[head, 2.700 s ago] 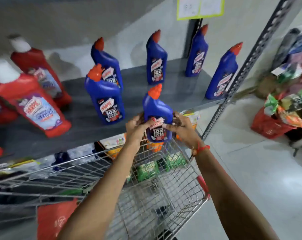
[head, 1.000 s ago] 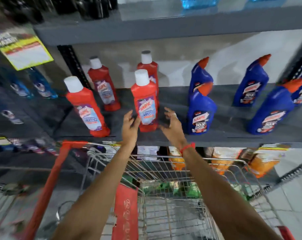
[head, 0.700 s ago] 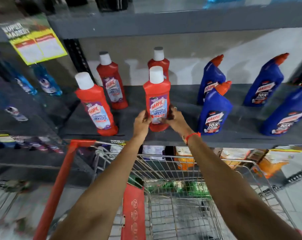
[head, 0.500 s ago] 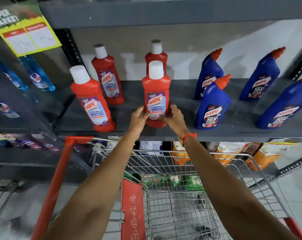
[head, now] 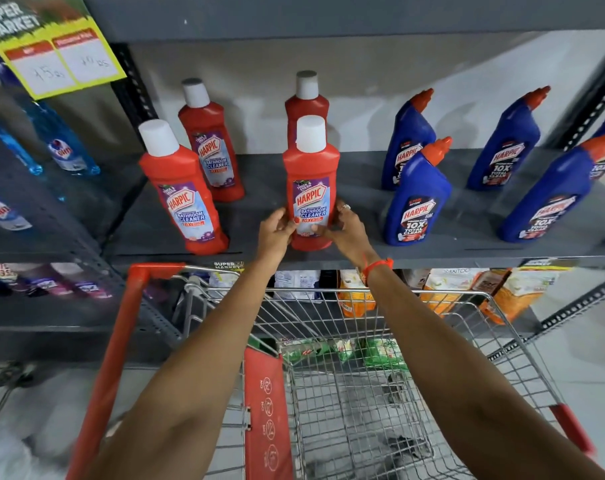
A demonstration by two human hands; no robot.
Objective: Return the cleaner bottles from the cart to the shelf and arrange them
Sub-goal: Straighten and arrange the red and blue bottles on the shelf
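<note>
A red cleaner bottle [head: 310,168] with a white cap stands upright at the front of the grey shelf [head: 252,216]. My left hand [head: 277,230] grips its lower left side and my right hand [head: 346,226] its lower right side. A second red bottle [head: 306,105] stands right behind it, and two more red bottles [head: 181,192] [head: 209,143] stand to the left. Several blue cleaner bottles with orange caps, the nearest one [head: 417,199], stand to the right. The wire cart [head: 380,393] sits below my arms; I see no bottles in it.
A yellow price sign [head: 55,46] hangs at the upper left. Blue bottles [head: 62,147] fill the adjoining rack on the left. Orange packets [head: 509,292] lie on the shelf below. The cart's red handle [head: 121,341] runs along the left, a red flap [head: 264,410] inside.
I went from the blue bottle at the right to the red bottle. Both hands reached it, closed around its base and have held it upright on the shelf for the last half second.
</note>
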